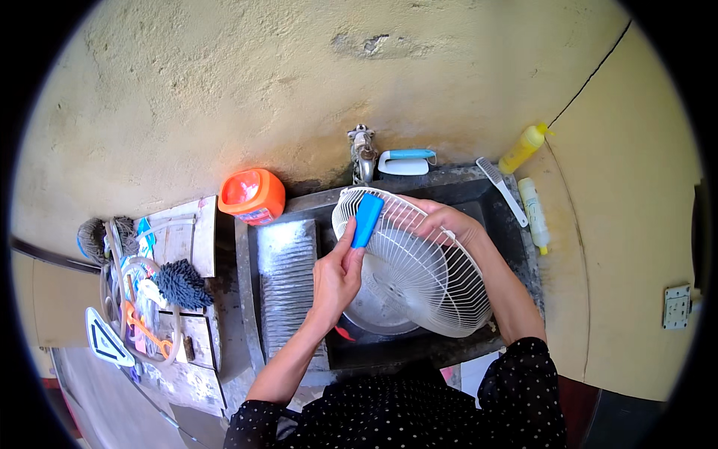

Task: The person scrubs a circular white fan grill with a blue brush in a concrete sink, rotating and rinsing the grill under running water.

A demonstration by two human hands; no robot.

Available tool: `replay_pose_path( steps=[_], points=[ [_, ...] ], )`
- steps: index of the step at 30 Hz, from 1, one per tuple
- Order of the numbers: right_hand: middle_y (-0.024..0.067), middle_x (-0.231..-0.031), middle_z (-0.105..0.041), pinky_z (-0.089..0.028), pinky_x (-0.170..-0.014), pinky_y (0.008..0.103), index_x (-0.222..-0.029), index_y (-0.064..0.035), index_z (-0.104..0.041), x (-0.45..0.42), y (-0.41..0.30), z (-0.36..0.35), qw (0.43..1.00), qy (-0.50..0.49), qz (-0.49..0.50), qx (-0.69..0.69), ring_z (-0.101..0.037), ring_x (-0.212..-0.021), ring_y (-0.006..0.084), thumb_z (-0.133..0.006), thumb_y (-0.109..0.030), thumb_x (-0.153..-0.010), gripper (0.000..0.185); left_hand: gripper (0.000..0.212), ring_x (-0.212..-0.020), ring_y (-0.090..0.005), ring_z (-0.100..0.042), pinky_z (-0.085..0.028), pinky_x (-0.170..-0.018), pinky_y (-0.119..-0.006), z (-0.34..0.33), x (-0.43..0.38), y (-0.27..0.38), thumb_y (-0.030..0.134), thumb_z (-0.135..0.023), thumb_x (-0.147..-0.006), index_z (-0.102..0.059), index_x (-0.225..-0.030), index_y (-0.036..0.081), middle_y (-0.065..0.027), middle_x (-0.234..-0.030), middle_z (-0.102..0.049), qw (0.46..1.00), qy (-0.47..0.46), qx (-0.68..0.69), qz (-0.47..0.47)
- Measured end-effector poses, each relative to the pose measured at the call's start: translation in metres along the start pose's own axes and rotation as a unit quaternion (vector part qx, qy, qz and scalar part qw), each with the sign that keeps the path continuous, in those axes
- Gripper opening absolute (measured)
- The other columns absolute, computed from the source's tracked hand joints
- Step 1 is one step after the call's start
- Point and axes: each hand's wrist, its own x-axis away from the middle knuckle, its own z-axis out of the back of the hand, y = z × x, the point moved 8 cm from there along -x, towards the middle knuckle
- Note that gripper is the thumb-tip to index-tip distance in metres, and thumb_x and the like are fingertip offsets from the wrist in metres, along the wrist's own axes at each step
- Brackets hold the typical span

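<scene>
My left hand (336, 275) grips a blue block-shaped thing, perhaps a brush or sponge (367, 220), against the rim of a white wire fan grille (418, 269). On the far right side of the rim, my right hand (443, 221) holds the grille, its fingers partly hidden behind the wires. The grille is tilted over a round metal basin (364, 314), which stands in a dark stone sink (460, 359). Ribbed washboard stone (289, 280) forms the sink's left part. A small red thing (344, 334) lies by the basin.
Behind the sink are a metal tap (363, 154), a white and blue scrub brush (406, 163) and an orange tub (252, 196). A long-handled brush (502, 191) and two bottles (524, 149) line the right edge. Left, a wooden board (193, 387) holds a hose and a grey microfibre duster (182, 284).
</scene>
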Motion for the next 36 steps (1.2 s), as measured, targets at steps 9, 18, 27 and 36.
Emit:
replay_pose_path(
  steps=[9, 18, 27, 36],
  points=[
    [0.0142, -0.152, -0.043, -0.026, -0.121, 0.0333, -0.154, 0.0013, -0.028, -0.006, 0.004, 0.0, 1.0, -0.027, 0.007, -0.002, -0.041, -0.141, 0.0215, -0.061, 0.004, -0.068, 0.092, 0.054, -0.057, -0.0081, -0.046, -0.042, -0.055, -0.028, 0.003, 0.018, 0.019, 0.01, -0.063, -0.094, -0.05, -0.147, 0.014, -0.0086, -0.063, -0.05, 0.999, 0.023, 0.019, -0.016],
    [0.017, -0.158, -0.034, -0.02, -0.123, 0.0363, -0.155, 0.0022, -0.024, 0.004, -0.003, 0.006, 0.999, -0.023, 0.011, -0.024, -0.032, -0.147, 0.0246, -0.06, 0.004, -0.067, 0.095, 0.055, -0.059, -0.0064, -0.043, -0.042, -0.058, -0.026, -0.011, 0.037, -0.025, 0.01, -0.063, -0.094, -0.05, -0.147, 0.015, -0.002, -0.061, -0.044, 0.998, -0.015, 0.05, 0.029],
    [0.0182, -0.159, -0.032, -0.02, -0.123, 0.0365, -0.154, 0.0046, -0.025, -0.004, 0.002, 0.009, 1.0, -0.009, -0.014, -0.012, -0.031, -0.148, 0.0252, -0.058, 0.003, -0.064, 0.095, 0.051, -0.058, -0.0083, -0.051, -0.046, -0.06, -0.027, 0.019, 0.004, -0.017, 0.011, -0.064, -0.093, -0.054, -0.143, 0.013, -0.0053, -0.061, -0.053, 0.995, 0.075, 0.067, 0.004],
    [0.0182, -0.158, -0.032, -0.016, -0.125, 0.0344, -0.154, 0.0039, -0.023, 0.014, -0.005, 0.028, 0.998, 0.043, 0.037, -0.028, -0.027, -0.149, 0.0247, -0.06, 0.001, -0.062, 0.099, 0.053, -0.061, -0.0104, -0.059, -0.05, -0.064, -0.031, -0.012, -0.011, -0.031, 0.015, -0.067, -0.091, -0.055, -0.143, 0.016, -0.0154, -0.063, -0.059, 0.999, -0.018, -0.004, 0.05]
  ],
)
